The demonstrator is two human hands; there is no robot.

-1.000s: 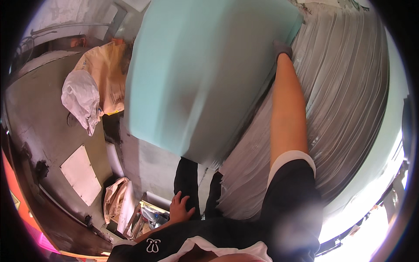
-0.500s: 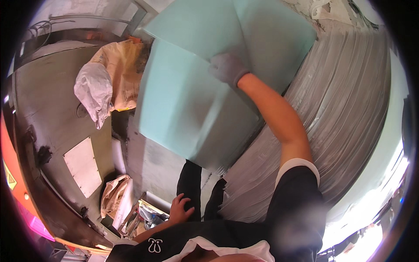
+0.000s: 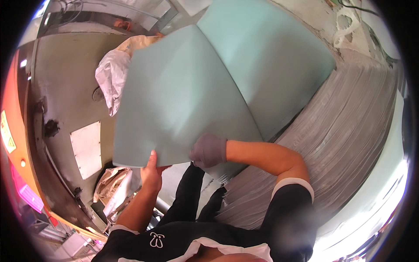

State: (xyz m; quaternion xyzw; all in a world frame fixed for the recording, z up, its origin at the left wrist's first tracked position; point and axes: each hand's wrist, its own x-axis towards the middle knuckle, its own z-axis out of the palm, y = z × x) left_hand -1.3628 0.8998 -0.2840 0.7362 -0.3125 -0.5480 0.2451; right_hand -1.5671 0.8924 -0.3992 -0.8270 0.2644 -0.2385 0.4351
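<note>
A large blue-green sheet [image 3: 179,83] is held in front of me, its near edge toward my body. My bare left hand [image 3: 151,174] grips that near edge, thumb on top and fingers underneath. My right hand [image 3: 210,150], in a grey glove, is closed at the same edge, to the right of the left hand; its fingertips are partly hidden. Beyond and to the right lies another blue-green sheet [image 3: 270,56], partly covered by the held one.
On the right stands a large stack wrapped in clear plastic film [image 3: 323,135]. A white and tan sack [image 3: 114,72] lies behind the sheet's left edge. A metal panel with a white plate [image 3: 86,148] is at left. A crumpled brown bag [image 3: 111,183] sits at lower left.
My right hand has come back toward me from the middle of the sheets. My left hand has risen from beside my leg and taken the near edge. The top sheet has shifted left and turned.
</note>
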